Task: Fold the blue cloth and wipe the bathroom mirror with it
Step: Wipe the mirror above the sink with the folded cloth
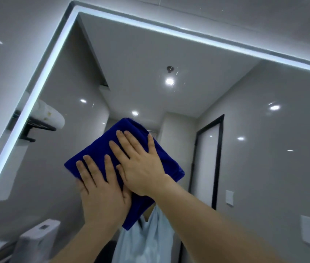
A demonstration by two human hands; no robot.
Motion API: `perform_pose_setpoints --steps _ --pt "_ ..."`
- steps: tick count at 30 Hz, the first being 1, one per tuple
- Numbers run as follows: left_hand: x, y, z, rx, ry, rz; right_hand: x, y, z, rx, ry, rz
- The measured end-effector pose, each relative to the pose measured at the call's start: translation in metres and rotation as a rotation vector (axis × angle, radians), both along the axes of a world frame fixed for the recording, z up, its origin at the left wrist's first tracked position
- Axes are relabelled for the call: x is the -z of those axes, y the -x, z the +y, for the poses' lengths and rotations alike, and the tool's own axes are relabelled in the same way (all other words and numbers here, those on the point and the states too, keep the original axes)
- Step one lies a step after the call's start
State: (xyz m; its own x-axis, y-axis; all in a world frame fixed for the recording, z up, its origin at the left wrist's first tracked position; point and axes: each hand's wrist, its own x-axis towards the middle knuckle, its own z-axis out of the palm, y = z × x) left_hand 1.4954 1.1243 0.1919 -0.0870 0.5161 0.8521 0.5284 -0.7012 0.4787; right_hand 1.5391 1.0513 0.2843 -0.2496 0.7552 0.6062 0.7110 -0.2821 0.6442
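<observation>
Bathroom mirror [226, 120] fills the view, lit strip [36, 92] round its edge; the glass reflects ceiling spots, a dark-framed door [207, 158] and a toilet [38, 238].

Blue cloth [97, 147] is already folded into a thick pad, flat on the glass directly under the fingers [129, 143]. Cloth corners stick out above and below them.

Right hand [142, 169] and left hand [103, 194] are both palm-down on the pad, fingers straight and slightly spread, pressing rather than pinching. The right overlaps the left's thumb side.

Looks like fold done, wipe in hand. Glass up towards the top corner, beyond the fingertips, likely still needs doing. Next move: keep even pressure and slide the pad as one piece so the fold doesn't open.
</observation>
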Motion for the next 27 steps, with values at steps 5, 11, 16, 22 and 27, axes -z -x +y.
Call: perform_pose_setpoints --steps 5,11,16,22,27 --pt "-0.034 -0.013 -0.013 0.02 0.039 -0.062 -0.039 -0.005 -0.004 0.011 0.034 -0.079" --pt "-0.107 -0.03 -0.031 -0.051 -0.006 -0.071 -0.105 -0.021 -0.014 0.031 -0.058 -0.049" --pt "-0.175 -0.035 -0.049 -0.035 -0.076 0.026 -0.161 -0.036 -0.03 0.047 -0.198 0.077" --pt "-0.213 -0.048 -0.059 -0.029 -0.181 0.129 -0.186 -0.053 -0.052 0.089 -0.302 0.204" --pt "-0.209 -0.067 -0.084 0.002 -0.231 0.199 -0.176 -0.082 -0.078 0.09 -0.35 0.26"
